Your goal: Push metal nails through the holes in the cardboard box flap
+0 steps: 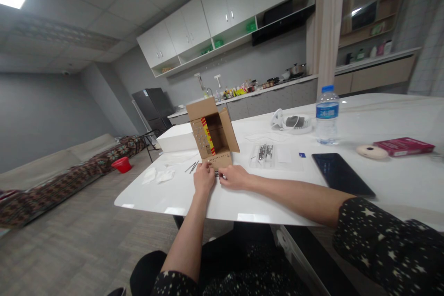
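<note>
Head view. Both hands meet at the near edge of the white table (277, 203), just in front of the cardboard box (212, 136). The box lies on its side with its flaps open toward the person, so its inside is within reach. Left hand (204, 178) is curled, fingers closed near the box's lower flap. Right hand (236, 177) is curled too, fingertips pinched against the left. A small metal piece (219, 174) shows between them, apparently held by both; too small to tell what it is.

A clear tray of metal parts (264, 154) sits just right of the box, close for picking. Loose thin metal rods (192, 166) lie left of the box, with crumpled white tissues (158, 175) further left.

Well right: a dark tablet (342, 175), water bottle (327, 114), red booklet (404, 146).
</note>
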A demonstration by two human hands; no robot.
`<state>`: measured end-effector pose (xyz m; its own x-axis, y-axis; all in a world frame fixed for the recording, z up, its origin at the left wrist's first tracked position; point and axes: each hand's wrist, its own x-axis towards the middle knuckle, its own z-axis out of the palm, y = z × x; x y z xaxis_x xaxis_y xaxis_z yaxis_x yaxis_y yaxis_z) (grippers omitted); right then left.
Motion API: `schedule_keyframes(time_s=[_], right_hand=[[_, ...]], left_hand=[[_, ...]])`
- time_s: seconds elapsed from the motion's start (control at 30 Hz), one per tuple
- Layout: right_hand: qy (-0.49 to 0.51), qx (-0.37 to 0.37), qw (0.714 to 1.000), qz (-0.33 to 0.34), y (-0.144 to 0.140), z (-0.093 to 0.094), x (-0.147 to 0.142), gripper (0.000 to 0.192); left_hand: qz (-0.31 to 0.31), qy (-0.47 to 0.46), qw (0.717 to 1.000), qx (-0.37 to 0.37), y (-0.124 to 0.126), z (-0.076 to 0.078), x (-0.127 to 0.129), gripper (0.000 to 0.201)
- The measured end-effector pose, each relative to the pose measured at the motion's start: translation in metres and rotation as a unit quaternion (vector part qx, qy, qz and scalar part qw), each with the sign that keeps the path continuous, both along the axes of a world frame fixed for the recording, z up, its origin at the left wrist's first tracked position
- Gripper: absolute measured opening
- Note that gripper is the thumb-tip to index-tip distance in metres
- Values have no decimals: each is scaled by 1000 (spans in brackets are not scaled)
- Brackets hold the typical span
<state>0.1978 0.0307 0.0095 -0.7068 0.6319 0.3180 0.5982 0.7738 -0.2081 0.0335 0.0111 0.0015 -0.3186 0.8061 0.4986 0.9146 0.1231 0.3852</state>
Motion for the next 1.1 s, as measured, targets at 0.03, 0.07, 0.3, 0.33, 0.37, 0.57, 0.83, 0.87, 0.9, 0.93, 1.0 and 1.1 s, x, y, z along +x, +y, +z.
schedule_keyframes(time_s=[0.03,0.07,0.3,0.33,0.37,0.57,0.83,0.87,0.9,0.93,1.0,1.1], right_hand=[[-3,-2,1000,0,-1,1,0,26],[-6,-4,1000,0,-1,1,1,27],[1,-2,1000,6,-2,1,2,30],[0,-4,1000,6,-2,1,1,31],[-1,-5,1000,5,-2,1,1,31],[2,-4,1000,7,-3,2,1,31],[-4,-2,1000,4,-3,2,2,32],[-5,-2,1000,3,-3,2,2,32],[-5,-3,1000,4,-3,3,2,32],[-6,-4,1000,5,-3,3,2,32],[-7,-6,1000,5,-3,3,2,32],[-7,-8,1000,4,-4,3,3,33]], left_hand=[[-15,0,1000,6,0,0,0,24],[-30,1,1000,8,0,0,0,20],[-78,5,996,-38,0,-2,2,12],[-81,4,996,-42,-1,-2,2,11],[-82,2,996,-46,-1,-2,2,11],[-81,-5,995,-60,-3,2,4,11],[-43,12,993,-112,-4,5,7,13],[-41,14,992,-115,-4,5,8,13],[-39,16,992,-117,-4,4,8,13],[-38,17,992,-120,-4,4,8,13],[-32,18,991,-126,-4,5,8,14],[-29,18,990,-135,-4,6,9,14]])
